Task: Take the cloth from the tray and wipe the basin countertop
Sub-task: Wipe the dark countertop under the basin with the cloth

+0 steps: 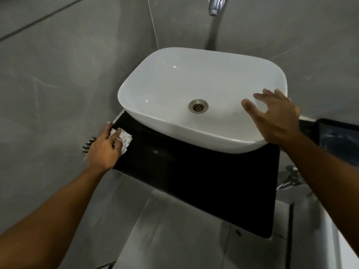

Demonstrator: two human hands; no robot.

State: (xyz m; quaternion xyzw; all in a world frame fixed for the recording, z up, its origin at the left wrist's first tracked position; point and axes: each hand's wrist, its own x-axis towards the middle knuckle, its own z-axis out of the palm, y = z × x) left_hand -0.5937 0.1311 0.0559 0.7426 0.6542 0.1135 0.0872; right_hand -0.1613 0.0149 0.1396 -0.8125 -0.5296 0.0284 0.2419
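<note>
Head view, looking down on a washstand in a grey-tiled corner.

Item 1: white glazed ceramic basin with rounded corners (174,84), standing on top of the counter, with a dull metal drain fitting (198,106) at the bottom of its bowl.

Item 2: glossy black rectangular basin countertop (204,177), its bare surface showing in front of and to the left of the basin.

Item 3: crumpled white cloth with dark stripes (125,137), lying on the near-left corner of the countertop, beside the basin's left end. One striped end hangs past the counter's left edge.

Item 4: left hand (104,148), palm down on the cloth, fingers laid mostly flat and slightly curled over it, pressing it against the countertop rather than pinching it.

Item 5: right hand (275,117), fingers spread wide apart and holding nothing, over the basin's right rim; contact with the rim cannot be told.

Item 6: chrome tap spout (215,5), at the top edge, above the basin's far side.

Item 7: dark glossy tray (338,136), at the right edge, just beyond the right wrist; contents unclear.
</note>
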